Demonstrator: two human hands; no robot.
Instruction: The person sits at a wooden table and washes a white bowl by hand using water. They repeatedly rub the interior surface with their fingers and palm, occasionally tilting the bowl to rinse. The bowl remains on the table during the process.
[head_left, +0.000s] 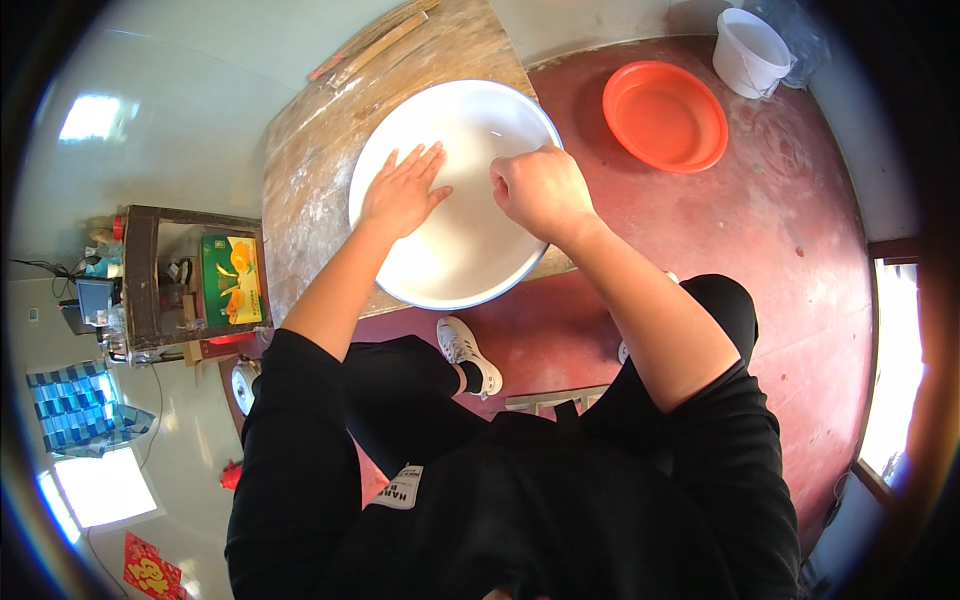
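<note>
A large white basin with a blue rim (450, 281) rests on a worn wooden table (300, 172), its right side reaching the table's edge. My left hand (405, 187) is over the left half of the basin, palm down with its fingers apart, holding nothing. Over the basin's right side, my right hand (544, 191) is curled into a fist; whether anything is inside it is hidden. Pale liquid or a pale coating seems to cover the basin's inside, but glare makes this hard to tell.
Strips of wood (382, 46) lie at the table's far edge. An orange plastic basin (664, 120) and a white bucket (750, 56) stand on the red floor to the right. Left of the table, a dark wooden cabinet (142, 277) holds a green and yellow box (231, 281).
</note>
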